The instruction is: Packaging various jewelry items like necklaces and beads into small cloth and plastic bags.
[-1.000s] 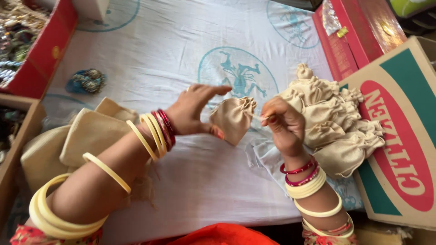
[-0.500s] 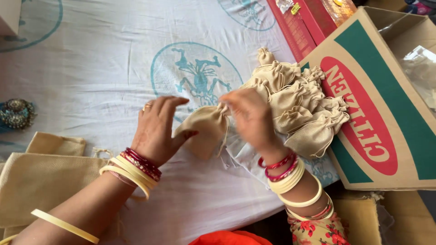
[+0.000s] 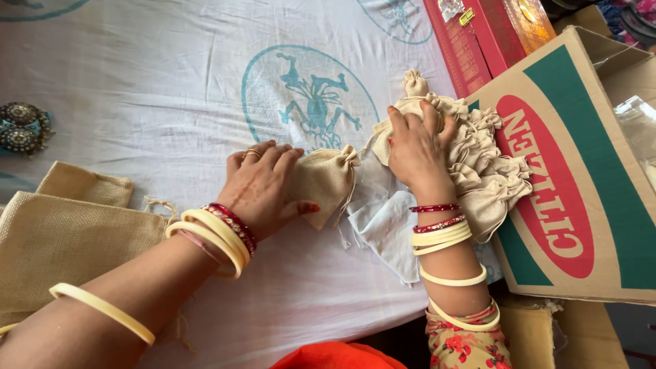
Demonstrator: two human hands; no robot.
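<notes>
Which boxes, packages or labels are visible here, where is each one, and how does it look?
Cardboard box: right side, brown, with green band and red oval label.
Red flat boxes: top right, stacked, glossy.
Clear plastic wrapper: far right, inside the cardboard box.
</notes>
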